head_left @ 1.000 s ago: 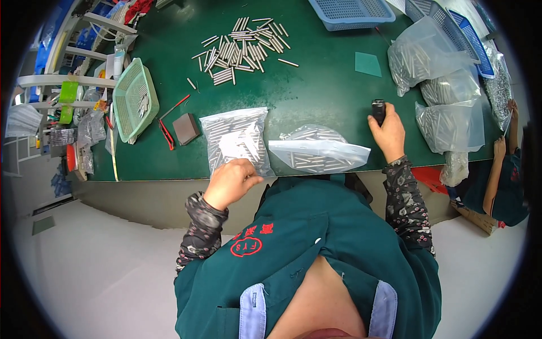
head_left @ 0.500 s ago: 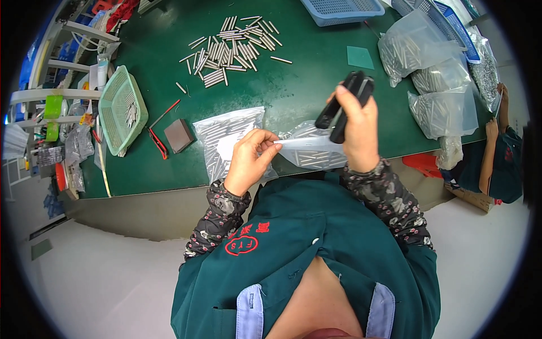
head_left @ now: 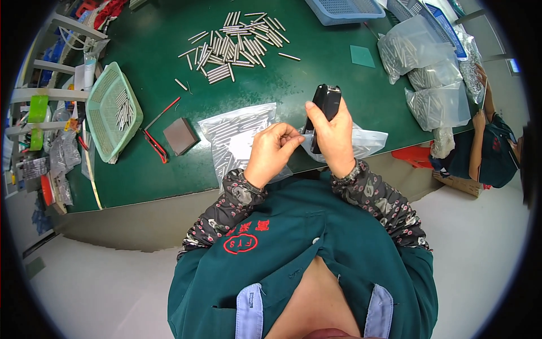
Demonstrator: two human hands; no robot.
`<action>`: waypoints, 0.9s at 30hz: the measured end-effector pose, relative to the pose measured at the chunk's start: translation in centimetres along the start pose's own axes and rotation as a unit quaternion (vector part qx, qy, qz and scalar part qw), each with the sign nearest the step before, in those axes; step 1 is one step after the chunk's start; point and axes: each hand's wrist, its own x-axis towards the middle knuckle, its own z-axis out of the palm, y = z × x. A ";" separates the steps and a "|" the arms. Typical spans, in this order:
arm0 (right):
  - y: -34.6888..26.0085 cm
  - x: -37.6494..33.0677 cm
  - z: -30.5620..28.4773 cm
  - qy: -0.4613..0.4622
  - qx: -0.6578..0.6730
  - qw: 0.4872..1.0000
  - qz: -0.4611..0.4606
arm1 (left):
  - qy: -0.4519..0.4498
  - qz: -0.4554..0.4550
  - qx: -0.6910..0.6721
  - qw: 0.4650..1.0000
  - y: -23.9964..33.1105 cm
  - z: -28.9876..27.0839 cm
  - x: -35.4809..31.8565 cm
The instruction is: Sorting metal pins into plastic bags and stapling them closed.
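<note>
In my right hand (head_left: 337, 144) is a black stapler (head_left: 326, 104), held upright with the thumb along its side. Its lower end is at the top edge of a clear plastic bag (head_left: 370, 141) of metal pins, which my right hand partly hides. My left hand (head_left: 270, 151) is closed in a pinch at the bag's near left corner, close beside the stapler. Under and behind my left hand lies another clear bag (head_left: 240, 123) full of metal pins, with a white label (head_left: 241, 144) on it.
Loose metal pins (head_left: 234, 48) are heaped at the back. On the left are a green basket (head_left: 93, 124), a red-handled tool (head_left: 155, 146) and a brown block (head_left: 180, 136). Filled bags (head_left: 432, 104) and a blue basket (head_left: 344, 12) stand right. A co-worker's arm (head_left: 477, 144) shows far right.
My right hand has brought the stapler left and down beside my left fingers. Its two arms stood apart and are now closed together. The bag's right end has shifted and tilted.
</note>
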 end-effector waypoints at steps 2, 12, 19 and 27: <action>-0.1 -0.2 0.4 0.005 0.004 1.000 -0.006 | 0.023 0.047 0.004 0.999 -0.3 0.2 0.1; 0.2 -0.3 1.0 0.029 0.018 0.999 -0.028 | -0.017 0.114 -0.007 0.993 -0.5 0.3 -0.5; 0.9 0.7 1.2 0.019 -0.011 0.999 -0.033 | -0.055 0.108 0.023 0.992 -1.3 0.3 0.4; 0.9 1.0 0.9 0.006 -0.006 1.000 -0.027 | -0.022 0.123 0.035 0.992 -1.1 1.0 0.1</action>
